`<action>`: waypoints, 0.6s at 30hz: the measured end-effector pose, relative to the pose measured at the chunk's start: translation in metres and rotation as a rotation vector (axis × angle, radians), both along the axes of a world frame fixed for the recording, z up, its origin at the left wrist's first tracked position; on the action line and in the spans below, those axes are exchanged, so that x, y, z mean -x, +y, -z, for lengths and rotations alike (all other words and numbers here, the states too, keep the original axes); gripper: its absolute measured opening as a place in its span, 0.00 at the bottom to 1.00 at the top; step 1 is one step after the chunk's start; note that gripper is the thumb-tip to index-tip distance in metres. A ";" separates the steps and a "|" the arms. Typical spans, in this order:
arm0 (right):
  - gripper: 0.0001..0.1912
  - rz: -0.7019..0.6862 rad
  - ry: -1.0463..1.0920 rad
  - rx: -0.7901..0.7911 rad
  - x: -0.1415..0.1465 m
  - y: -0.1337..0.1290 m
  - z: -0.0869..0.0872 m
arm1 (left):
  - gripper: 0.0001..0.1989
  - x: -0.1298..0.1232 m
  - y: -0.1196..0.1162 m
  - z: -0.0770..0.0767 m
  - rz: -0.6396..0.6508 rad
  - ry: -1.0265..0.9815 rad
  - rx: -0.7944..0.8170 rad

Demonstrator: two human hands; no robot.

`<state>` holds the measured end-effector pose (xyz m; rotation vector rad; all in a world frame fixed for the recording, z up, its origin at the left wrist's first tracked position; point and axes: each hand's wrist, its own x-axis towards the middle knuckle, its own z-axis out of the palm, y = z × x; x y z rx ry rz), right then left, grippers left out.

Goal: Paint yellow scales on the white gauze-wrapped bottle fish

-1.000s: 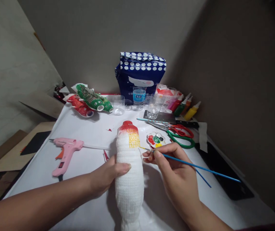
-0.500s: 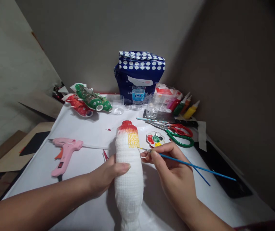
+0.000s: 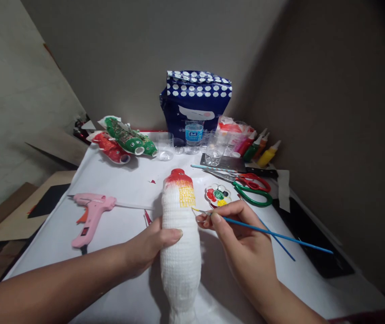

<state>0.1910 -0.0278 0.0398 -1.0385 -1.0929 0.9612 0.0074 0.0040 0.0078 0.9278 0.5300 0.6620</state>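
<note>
My left hand [image 3: 158,236] is wrapped around a white, gauze-textured bottle-shaped body [image 3: 181,256], its thumb lying across the front. The neck end is painted red, with a yellow patch below it on the right side. Between thumb and fingers, my right hand [image 3: 239,234] pinches a blue-handled paintbrush [image 3: 276,234]. Its yellow-tipped bristles are at the body's right edge, just under the yellow patch; whether they touch is hard to tell. Behind my right hand is a flower-shaped paint palette [image 3: 209,189] with red, green, yellow and dark paint. A second blue brush [image 3: 282,246] passes partly hidden behind that hand.
A pink glue gun [image 3: 93,218] lies left. Green [image 3: 121,135] and red [image 3: 111,150] painted fish stand behind, near clear cups [image 3: 165,146] and a blue bag [image 3: 195,103]. Scissors [image 3: 253,193], a knife [image 3: 261,172], paint bottles [image 3: 268,154] and a black slab [image 3: 314,243] are right.
The brush tip has shifted very slightly down beside the yellow patch, and its handle end has moved a little right. My left hand and the white body stay in place.
</note>
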 end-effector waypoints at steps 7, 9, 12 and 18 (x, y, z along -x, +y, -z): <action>0.04 -0.018 0.062 -0.050 -0.001 -0.001 -0.005 | 0.28 0.001 0.000 0.000 -0.023 0.005 0.000; 0.04 0.015 0.108 -0.103 -0.005 0.000 -0.005 | 0.27 0.001 0.000 0.001 -0.030 0.012 -0.005; 0.03 0.107 0.131 -0.160 -0.019 0.007 -0.008 | 0.28 0.003 0.000 0.004 -0.016 0.008 0.017; 0.07 0.096 -0.297 0.024 -0.062 0.026 -0.016 | 0.25 0.005 -0.001 0.004 -0.004 -0.023 0.045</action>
